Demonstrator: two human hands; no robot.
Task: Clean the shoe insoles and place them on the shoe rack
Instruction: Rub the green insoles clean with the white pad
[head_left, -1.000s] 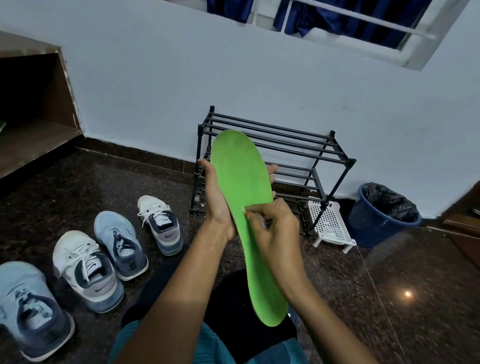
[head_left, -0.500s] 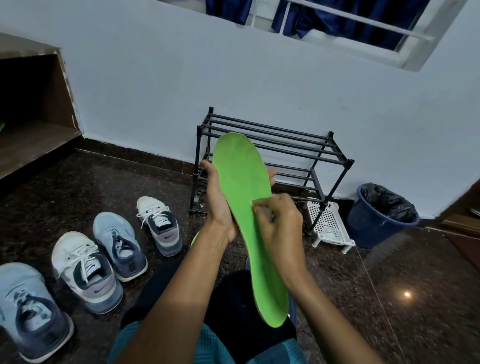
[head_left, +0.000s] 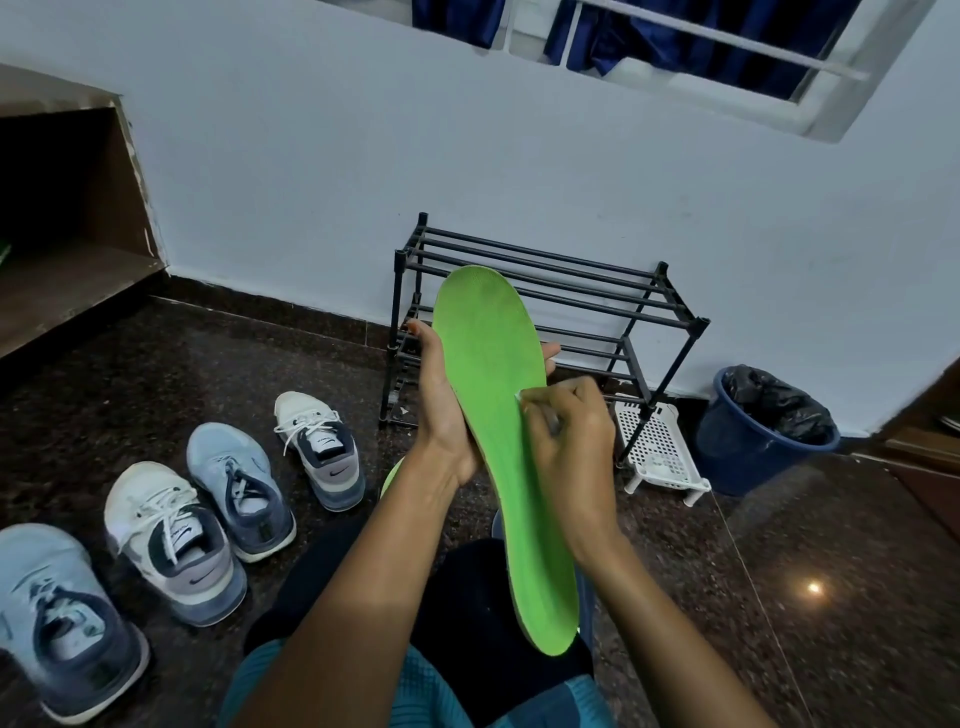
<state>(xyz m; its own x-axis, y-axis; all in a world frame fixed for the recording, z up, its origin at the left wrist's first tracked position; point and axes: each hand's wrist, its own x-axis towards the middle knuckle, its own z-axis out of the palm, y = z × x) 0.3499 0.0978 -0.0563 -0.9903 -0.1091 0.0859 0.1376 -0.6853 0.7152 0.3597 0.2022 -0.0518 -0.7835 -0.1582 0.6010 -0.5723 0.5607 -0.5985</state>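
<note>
Most of the left hand (head_left: 441, 415) lies behind the green insole (head_left: 498, 415) it grips; only the thumb side and a few fingertips past the far edge show. The right hand (head_left: 571, 447) pinches a white scrap (head_left: 519, 396) against the insole, too small to tell what it is. A second insole (head_left: 390, 474) shows only as a sliver below the left wrist. The lower left of the shoe rack (head_left: 597, 291) is covered by insole and hands. The nearest shoe (head_left: 52, 613) is cut by the left edge, the window (head_left: 727, 47) by the top.
</note>
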